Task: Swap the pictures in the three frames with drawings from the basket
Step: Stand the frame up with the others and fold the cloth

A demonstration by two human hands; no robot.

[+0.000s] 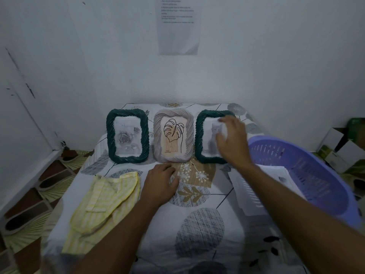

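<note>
This looks like a room in a home. A patterned bedsheet (197,224) covers the near surface. Slippers (17,222) lie on the tiled floor (25,197) at left.

Low in the frame in front of you lies a table cover (199,230), white with grey hatched circles, thin dark lines and tan leaf and dandelion prints. On its lower-left part you have a yellow striped cloth (102,200), crumpled and loosely folded, one edge reaching toward the table's near left corner. Look up to the top centre and you see a printed sheet of paper (178,24) stuck flat on the white wall (276,66); its text is too small to read. At the left edge the wall carries dark scuff marks (30,91). Below them, patterned floor tiles (29,194) show. At the far right, cardboard boxes (339,147) stand on the floor against the wall.
</note>
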